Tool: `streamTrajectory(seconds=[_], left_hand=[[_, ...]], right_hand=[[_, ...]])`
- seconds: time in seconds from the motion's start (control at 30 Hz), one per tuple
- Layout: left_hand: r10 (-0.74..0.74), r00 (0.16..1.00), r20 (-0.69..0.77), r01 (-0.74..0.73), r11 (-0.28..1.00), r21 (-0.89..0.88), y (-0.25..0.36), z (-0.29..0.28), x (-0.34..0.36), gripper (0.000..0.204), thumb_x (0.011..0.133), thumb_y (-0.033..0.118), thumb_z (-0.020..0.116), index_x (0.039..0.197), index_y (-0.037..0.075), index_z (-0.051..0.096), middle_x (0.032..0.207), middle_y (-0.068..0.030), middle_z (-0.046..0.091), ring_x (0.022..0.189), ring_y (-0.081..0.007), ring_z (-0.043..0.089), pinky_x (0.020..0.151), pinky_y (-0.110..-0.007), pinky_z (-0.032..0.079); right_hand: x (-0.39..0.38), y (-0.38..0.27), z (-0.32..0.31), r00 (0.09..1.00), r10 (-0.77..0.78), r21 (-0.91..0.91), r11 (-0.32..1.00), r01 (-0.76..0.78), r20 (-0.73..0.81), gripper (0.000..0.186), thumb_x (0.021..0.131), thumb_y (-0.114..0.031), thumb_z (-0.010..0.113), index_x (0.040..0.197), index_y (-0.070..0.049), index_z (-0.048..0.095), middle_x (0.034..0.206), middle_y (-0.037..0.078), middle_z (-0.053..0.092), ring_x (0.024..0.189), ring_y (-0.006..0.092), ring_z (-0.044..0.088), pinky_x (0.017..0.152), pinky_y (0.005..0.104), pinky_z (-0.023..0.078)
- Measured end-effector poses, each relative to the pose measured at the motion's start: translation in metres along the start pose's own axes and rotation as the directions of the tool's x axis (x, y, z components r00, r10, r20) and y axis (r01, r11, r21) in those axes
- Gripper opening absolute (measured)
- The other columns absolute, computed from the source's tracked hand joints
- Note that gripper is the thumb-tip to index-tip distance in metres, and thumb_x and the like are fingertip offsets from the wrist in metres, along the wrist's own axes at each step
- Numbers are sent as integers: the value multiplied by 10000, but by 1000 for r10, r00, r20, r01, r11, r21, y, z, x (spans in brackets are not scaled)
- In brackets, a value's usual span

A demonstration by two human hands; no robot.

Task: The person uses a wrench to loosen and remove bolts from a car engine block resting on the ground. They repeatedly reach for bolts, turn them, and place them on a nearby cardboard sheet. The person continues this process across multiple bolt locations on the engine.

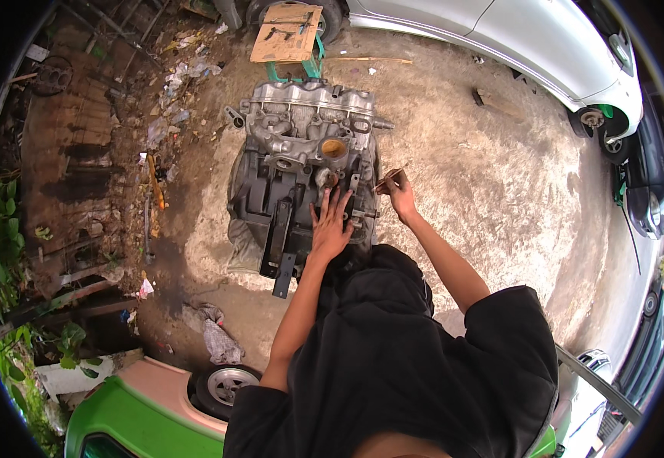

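Observation:
A car engine stands on the ground in front of me, with a silvery ribbed top and a darker block. My left hand rests on the block with its fingers stretched out, just below a round metal fitting. Off the engine's right side, my right hand pinches a small thin brownish piece; its exact kind is unclear. Higher on the engine, tan material shows in a round opening. A long black bracket lies to the left of my left hand.
Behind the engine, a green stool carries a cardboard sheet with dark tools on it. A silver car is parked at the far right. Litter and a rag lie at left; a green car stands near left.

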State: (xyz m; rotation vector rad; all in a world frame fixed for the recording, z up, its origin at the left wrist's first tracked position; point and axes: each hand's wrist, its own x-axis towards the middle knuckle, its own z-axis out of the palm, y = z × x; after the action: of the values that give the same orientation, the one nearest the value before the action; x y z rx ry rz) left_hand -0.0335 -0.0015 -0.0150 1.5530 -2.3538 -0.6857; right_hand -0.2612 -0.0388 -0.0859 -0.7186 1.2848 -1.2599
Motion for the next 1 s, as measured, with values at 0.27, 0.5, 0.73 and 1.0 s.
streamTrajectory(seconds=[0.27, 0.5, 0.73, 1.0], left_hand=[[-12, 1000, 11, 12, 1000, -17, 0, -1, -2, 816, 894, 171, 643, 1599, 257, 240, 1663, -63, 224, 1569, -275, 35, 1193, -681, 86], [-31, 999, 34, 31, 999, -10, 0, -1, -1, 826, 892, 177, 652, 1601, 256, 235, 1668, -56, 214, 1570, -264, 35, 1199, -671, 83], [-23, 999, 29, 23, 1000, -7, 0, -1, 0, 810, 900, 188, 646, 1598, 251, 241, 1667, -54, 216, 1569, -264, 39, 1201, -665, 81], [-14, 1000, 14, 14, 1000, -3, 1, -1, 0, 804, 889, 184, 641, 1594, 246, 259, 1662, -55, 229, 1569, -264, 53, 1199, -668, 72]], right_hand=[[-44, -17, 21, 898, -393, -563, 704, 432, 198, 113, 993, -5, 567, 1095, 25, 529, 996, 161, 625, 872, 284, 664, 781, 384, 540], [-56, -8, 31, 840, -474, -709, 495, 503, 265, 175, 942, 30, 589, 1112, 24, 545, 1029, 195, 599, 915, 393, 620, 798, 448, 510], [-54, -12, 18, 803, -399, -629, 500, 596, 443, 199, 946, -2, 578, 1134, 37, 524, 1083, 245, 583, 945, 442, 613, 820, 489, 519], [-50, -5, 21, 633, -527, -563, 312, 765, 567, 183, 916, 97, 543, 1078, 15, 529, 976, 188, 585, 888, 385, 621, 796, 435, 513]])
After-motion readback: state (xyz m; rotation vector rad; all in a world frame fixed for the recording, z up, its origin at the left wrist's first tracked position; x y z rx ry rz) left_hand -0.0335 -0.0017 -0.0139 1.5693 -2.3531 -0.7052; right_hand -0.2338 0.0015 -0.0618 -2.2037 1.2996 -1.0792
